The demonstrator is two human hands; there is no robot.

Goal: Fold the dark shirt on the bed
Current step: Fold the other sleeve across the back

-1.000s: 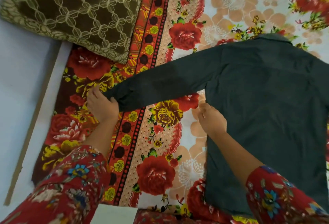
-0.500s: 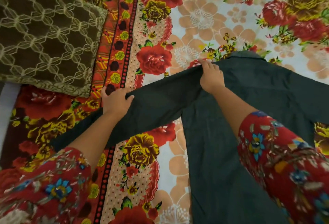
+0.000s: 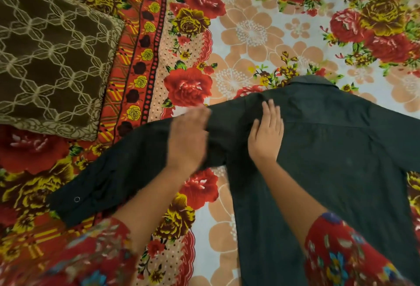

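A: Where is the dark shirt (image 3: 329,160)?
B: Under both hands, spread on the bed (image 3: 250,35); right hand (image 3: 266,134) flat, open, pinning the shoulder; left hand (image 3: 187,140) blurred, grip unclear, likely smoothing the sleeve

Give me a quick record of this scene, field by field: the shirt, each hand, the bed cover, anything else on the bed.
shirt: dark shirt, spread flat, collar away from the camera
sleeve: one sleeve stretched out toward the bed's edge, not folded in
left hand: left hand on the sleeve near the shoulder, blurred, grip unclear
right hand: right hand flat, fingers spread, pressing the shirt just inside the shoulder
bed cover: floral sheet, red and yellow roses
other: brown patterned cushion, apart from the shirt
fold progress: none visible
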